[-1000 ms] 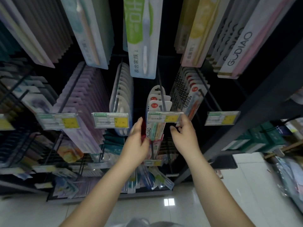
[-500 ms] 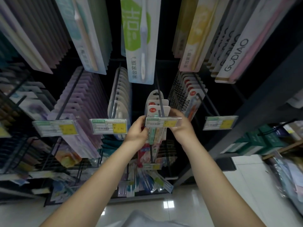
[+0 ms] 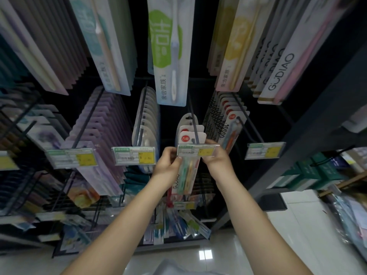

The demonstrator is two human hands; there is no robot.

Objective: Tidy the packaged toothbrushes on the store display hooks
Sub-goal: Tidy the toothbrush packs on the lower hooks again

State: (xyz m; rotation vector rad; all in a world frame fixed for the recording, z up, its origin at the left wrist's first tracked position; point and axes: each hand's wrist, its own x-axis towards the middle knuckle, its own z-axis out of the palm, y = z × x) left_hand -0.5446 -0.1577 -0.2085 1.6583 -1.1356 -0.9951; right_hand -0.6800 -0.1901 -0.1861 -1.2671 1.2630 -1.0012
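At the middle hook (image 3: 193,128) of the dark display rack, both hands are raised to the front toothbrush pack (image 3: 188,171). Left hand (image 3: 168,167) grips the pack's left edge, fingers curled round it, thumb tip on its face just under the price tag (image 3: 197,150). Right hand (image 3: 217,160) is curled round the pack's right side, fingers reaching up behind the tag's right end. Pack hangs between the two hands, its red-dotted card top behind the tag; green, yellow and pink brush handles show below. Two or three more packs (image 3: 187,124) of the same kind sit behind it on the same hook, spaced apart.

Left neighbour hook carries a row of clear blister packs (image 3: 147,120); beyond that, a dense lilac row (image 3: 103,120). Right neighbour holds "10000" packs (image 3: 226,124). Overhead hang long packs, one green-and-white (image 3: 168,50), one marked GUDIAO (image 3: 280,72). Glossy white floor (image 3: 297,225) below.
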